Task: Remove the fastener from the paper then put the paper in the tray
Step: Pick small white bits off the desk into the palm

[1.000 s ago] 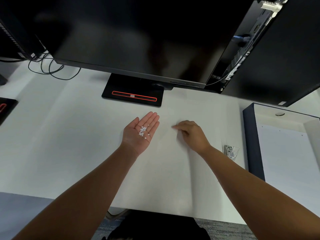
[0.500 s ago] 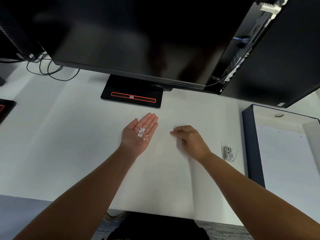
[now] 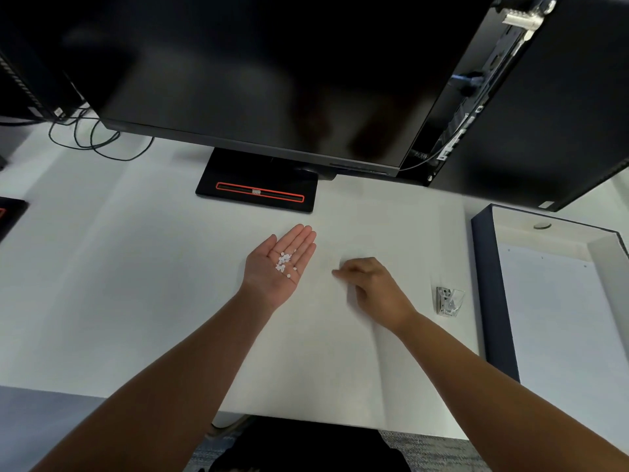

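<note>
My left hand (image 3: 279,264) lies palm up above the white desk, fingers straight, with several tiny white paper dots (image 3: 284,262) loose on the palm. Just right of it, my right hand (image 3: 371,287) is knuckles up with curled fingers, and its pinched fingertips touch the white paper (image 3: 333,356) spread on the desk. Whether anything sits between those fingertips is too small to see. A clear fastener clip (image 3: 449,301) lies on the desk right of that hand. The dark blue tray (image 3: 490,301) stands at the far right with a white sheet inside.
A large black monitor (image 3: 258,73) hangs over the back of the desk on a black base with a red outline (image 3: 258,194). A second dark screen (image 3: 551,114) stands back right. Cables (image 3: 92,141) loop at the back left. The desk's front edge (image 3: 306,417) is near me.
My right hand has slid a little toward me and to the left across the paper, fingers still curled. The left palm with the dots has stayed level in place.
</note>
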A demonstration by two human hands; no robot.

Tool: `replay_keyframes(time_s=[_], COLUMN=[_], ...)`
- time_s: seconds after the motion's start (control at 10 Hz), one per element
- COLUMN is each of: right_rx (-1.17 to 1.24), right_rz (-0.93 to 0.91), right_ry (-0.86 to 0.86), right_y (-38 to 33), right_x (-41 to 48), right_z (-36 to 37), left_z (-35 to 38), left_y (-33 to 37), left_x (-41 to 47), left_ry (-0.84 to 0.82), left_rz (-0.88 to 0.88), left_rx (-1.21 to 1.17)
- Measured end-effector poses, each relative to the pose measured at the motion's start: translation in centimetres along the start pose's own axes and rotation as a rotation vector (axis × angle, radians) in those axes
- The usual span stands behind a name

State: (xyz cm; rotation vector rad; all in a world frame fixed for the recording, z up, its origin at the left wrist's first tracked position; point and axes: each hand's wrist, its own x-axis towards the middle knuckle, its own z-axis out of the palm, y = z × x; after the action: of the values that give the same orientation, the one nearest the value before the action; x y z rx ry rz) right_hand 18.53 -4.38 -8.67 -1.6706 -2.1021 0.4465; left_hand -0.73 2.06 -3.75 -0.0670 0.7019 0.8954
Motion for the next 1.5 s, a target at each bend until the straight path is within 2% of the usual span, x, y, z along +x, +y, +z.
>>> replay_keyframes(time_s=[0.2, 0.3, 0.4, 0.7, 1.1, 1.3, 1.5], right_rx=[0.034, -0.017, -0.065, 0.071, 0.358, 0.313, 0.055], right_rz=[0.229, 0.258, 0.211, 0.138, 0.368, 0.411, 0.309], right_ry=[0.092, 0.056, -0.01, 0.031, 0.029, 0.085, 0.183], right_y=[0.6, 0.8, 1.0, 0.3, -1.5, -2.2, -3.1], right_x=[1.7, 3.1, 3.4, -0.2, 1.0, 1.1, 1.0], right_z=[-0.4, -0.7, -0.5, -0.3, -0.3, 0.6, 1.5], left_z=[0.0, 0.0, 0.1, 0.0, 0.2, 0.3, -0.2], left_y=[-0.4, -0.6, -0.6, -0.3, -1.0, -1.2, -1.4], left_x=[0.0, 0.0, 0.0, 0.0, 0.3, 0.4, 0.4], left_ry=[0.007, 0.008, 0.003, 0.004, 0.007, 0.017, 0.029], left_rz=[-0.007, -0.011, -0.011, 0.001, -0.021, -0.021, -0.024], left_rx=[0.012, 0.018, 0.014, 0.008, 0.014, 0.021, 0.027])
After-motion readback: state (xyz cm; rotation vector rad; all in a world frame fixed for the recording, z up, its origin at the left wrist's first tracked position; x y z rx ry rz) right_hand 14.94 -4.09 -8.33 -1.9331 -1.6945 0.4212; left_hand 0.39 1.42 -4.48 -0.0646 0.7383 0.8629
